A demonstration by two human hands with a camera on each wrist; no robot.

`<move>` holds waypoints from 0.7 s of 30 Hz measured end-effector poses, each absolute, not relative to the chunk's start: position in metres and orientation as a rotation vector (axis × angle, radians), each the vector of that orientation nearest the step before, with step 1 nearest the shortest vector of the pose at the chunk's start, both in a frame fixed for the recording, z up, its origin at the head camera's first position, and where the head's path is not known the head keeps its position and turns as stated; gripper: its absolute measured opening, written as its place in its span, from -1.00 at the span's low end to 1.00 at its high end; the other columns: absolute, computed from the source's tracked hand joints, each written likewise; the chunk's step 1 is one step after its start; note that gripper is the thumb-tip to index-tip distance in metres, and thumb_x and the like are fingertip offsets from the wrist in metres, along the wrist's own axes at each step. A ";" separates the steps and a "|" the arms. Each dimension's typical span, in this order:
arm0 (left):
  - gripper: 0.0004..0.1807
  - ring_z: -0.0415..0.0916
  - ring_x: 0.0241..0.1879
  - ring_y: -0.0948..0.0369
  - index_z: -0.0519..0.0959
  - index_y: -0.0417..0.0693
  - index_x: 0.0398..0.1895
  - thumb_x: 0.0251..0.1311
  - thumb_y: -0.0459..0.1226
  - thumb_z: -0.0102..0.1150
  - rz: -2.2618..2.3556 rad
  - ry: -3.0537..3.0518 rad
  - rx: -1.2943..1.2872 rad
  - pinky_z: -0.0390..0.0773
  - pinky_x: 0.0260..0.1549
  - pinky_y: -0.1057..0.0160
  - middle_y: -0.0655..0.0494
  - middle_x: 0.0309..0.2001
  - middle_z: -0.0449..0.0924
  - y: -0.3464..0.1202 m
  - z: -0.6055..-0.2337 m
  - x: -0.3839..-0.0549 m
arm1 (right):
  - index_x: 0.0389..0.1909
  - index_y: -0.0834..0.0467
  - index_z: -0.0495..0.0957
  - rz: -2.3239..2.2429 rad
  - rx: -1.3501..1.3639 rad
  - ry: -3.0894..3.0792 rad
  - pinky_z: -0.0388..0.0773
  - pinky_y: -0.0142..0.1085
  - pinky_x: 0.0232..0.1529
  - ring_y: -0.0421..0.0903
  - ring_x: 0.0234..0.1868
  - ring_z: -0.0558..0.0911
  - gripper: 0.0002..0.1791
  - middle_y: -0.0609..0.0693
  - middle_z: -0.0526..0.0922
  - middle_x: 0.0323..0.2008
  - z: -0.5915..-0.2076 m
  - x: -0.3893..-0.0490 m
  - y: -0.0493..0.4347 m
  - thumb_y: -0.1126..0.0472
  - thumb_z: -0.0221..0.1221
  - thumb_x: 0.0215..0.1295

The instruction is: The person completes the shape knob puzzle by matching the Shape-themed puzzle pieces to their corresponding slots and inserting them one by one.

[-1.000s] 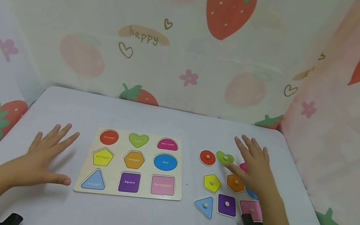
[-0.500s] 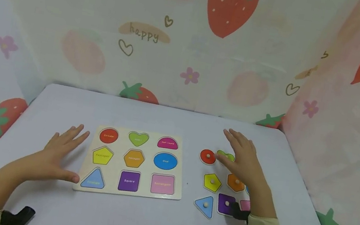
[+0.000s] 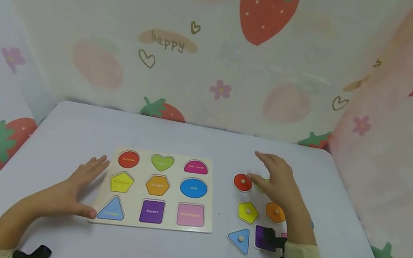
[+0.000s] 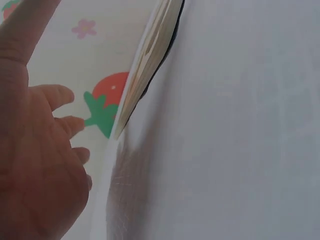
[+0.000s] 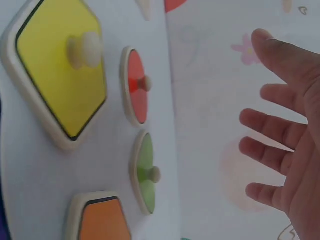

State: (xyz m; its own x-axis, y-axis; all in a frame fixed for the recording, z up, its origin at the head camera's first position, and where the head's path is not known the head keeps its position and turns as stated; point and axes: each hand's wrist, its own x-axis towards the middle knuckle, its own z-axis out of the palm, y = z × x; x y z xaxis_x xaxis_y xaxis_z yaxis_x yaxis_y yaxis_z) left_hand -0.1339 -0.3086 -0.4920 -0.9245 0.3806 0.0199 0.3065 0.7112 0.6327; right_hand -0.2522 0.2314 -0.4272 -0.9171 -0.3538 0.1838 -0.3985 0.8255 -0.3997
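A cream shape-puzzle board (image 3: 132, 220) with coloured, labelled shapes lies left of centre on the table. My left hand (image 3: 78, 189) is at the board's left edge, thumb by the lower left corner, fingers extended and holding nothing. To the right of the board lie knobbed puzzle pieces. Over them hovers my right hand (image 3: 281, 186), fingers spread and thumb near the red circle piece (image 3: 242, 183). In the right wrist view that hand stands apart from the red circle and the green heart piece (image 5: 145, 175). The half-round piece is hidden behind my right hand.
Nearby lie a yellow pentagon piece (image 3: 247, 212), an orange hexagon piece (image 3: 274, 212), a blue triangle piece (image 3: 239, 240) and a purple square piece (image 3: 263, 239), partly covered by the black wrist camera (image 3: 275, 239). A strawberry-printed sheet (image 3: 200, 72) walls the table's back and sides.
My left hand has moved right, up to the board's edge. My right hand has shifted left over the pieces, toward the red circle and green heart. The pieces stay in place.
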 end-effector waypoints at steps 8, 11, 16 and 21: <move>0.40 -0.37 0.64 -0.15 -0.11 0.15 0.69 -0.17 0.21 0.58 1.034 2.792 0.503 -0.33 0.56 -0.26 0.04 0.69 -0.19 -0.299 -0.498 -0.126 | 0.34 0.11 0.55 0.606 0.598 -2.945 0.35 0.25 0.31 0.20 0.21 0.49 -0.36 0.13 0.70 0.06 -0.444 -0.258 0.226 -0.03 0.40 0.28; 0.44 -0.38 0.64 -0.17 -0.07 0.06 0.68 -0.22 0.27 0.58 0.996 2.787 0.477 -0.29 0.55 -0.30 -0.01 0.68 -0.17 -0.297 -0.499 -0.123 | 0.32 0.09 0.56 0.588 0.561 -2.981 0.38 0.23 0.29 0.18 0.19 0.50 -0.39 0.10 0.72 0.01 -0.449 -0.260 0.222 -0.03 0.39 0.29; 0.50 -0.45 0.64 -0.17 -0.08 -0.01 0.68 -0.29 0.32 0.58 0.952 2.769 0.439 -0.18 0.45 -0.47 -0.07 0.68 -0.21 -0.295 -0.499 -0.122 | 0.28 0.07 0.61 0.581 0.507 -3.021 0.39 0.19 0.27 0.13 0.14 0.53 -0.45 0.05 0.74 -0.04 -0.459 -0.263 0.220 -0.02 0.38 0.31; 0.55 -0.50 0.63 -0.20 -0.10 -0.06 0.67 -0.33 0.31 0.60 0.937 2.729 0.423 -0.23 0.44 -0.47 -0.10 0.68 -0.26 -0.293 -0.500 -0.123 | 0.26 0.07 0.63 0.610 0.502 -3.049 0.41 0.16 0.22 0.11 0.08 0.54 -0.50 0.03 0.73 -0.06 -0.465 -0.266 0.219 0.01 0.37 0.33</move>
State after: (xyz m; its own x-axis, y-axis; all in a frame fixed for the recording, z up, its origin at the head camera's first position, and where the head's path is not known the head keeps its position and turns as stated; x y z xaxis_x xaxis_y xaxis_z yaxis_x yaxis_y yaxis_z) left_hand -0.1234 -0.2935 -0.4997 -0.9330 0.3402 -0.1173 0.1965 0.7546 0.6260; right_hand -0.2656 0.2189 -0.4653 -0.9493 -0.3099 0.0535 -0.3067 0.8743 -0.3763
